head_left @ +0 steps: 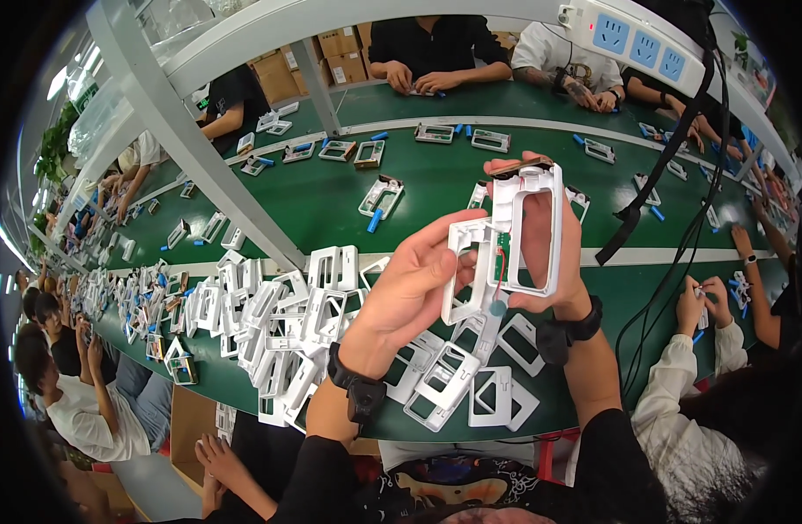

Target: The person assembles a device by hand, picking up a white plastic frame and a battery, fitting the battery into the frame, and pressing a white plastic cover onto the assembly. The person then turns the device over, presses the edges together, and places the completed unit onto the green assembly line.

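My left hand (pixel 405 293) grips a white plastic frame (pixel 482 293) with a large opening, thumb on its near side. My right hand (pixel 562 253) is wrapped round a larger white housing (pixel 508 210), its opening facing me. A bit of green circuit board and a red wire (pixel 503 262) show where the two parts meet. Just under them is a small round grey-green disc (pixel 498 308); whether it hangs from the wire I cannot tell. Both parts are held up above the bench, tilted and side by side. Below my hands lie several loose white frames (pixel 444 375).
A big heap of white frames (pixel 261 306) covers the bench to the left. Beyond a pale rail, housings with blue cylinders (pixel 382 201) lie on the green belt (pixel 287 192). A metal post (pixel 200 131), power strip (pixel 636 44) and hanging black cables (pixel 680 253) stand near. Co-workers sit around.
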{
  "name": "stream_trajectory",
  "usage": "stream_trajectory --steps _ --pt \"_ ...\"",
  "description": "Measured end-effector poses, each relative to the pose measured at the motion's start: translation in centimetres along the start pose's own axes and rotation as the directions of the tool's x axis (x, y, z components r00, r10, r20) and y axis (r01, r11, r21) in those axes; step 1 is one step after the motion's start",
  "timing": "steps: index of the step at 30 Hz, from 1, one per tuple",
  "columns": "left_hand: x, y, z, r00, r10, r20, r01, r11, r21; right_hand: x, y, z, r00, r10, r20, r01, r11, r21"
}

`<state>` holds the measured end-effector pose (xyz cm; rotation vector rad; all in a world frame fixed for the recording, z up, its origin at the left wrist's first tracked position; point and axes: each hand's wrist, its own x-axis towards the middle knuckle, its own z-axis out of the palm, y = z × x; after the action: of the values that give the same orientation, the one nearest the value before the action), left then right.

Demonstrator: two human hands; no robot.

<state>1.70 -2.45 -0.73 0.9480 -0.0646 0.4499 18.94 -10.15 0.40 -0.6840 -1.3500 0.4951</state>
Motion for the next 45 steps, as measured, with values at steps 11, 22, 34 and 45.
stream_trajectory --steps 11,22,34,45 --pt "0.9 -0.9 1.3 0.964 -0.058 -0.260 -0.001 0.976 -0.218 0.3 -0.9 -1.5 0.978 -0.151 -0.146 0.119 0.971 -0.208" --pt "1.8 -3.7 2.8 0.957 -0.067 -0.281 0.012 0.981 -0.191 0.0 -1.8 -1.4 0.917 -0.212 -0.336 0.020 0.869 -0.494" --pt "1.6 -3.2 3.5 0.952 0.040 -0.304 -0.091 0.983 -0.157 0.1 -2.1 -1.8 0.934 -0.233 -0.271 -0.040 0.686 -0.727" --pt "1.7 -2.7 3.1 0.903 0.177 -0.390 -0.205 0.978 -0.031 0.5 -1.6 -2.6 0.929 -0.270 -0.255 -0.045 0.599 -0.800"
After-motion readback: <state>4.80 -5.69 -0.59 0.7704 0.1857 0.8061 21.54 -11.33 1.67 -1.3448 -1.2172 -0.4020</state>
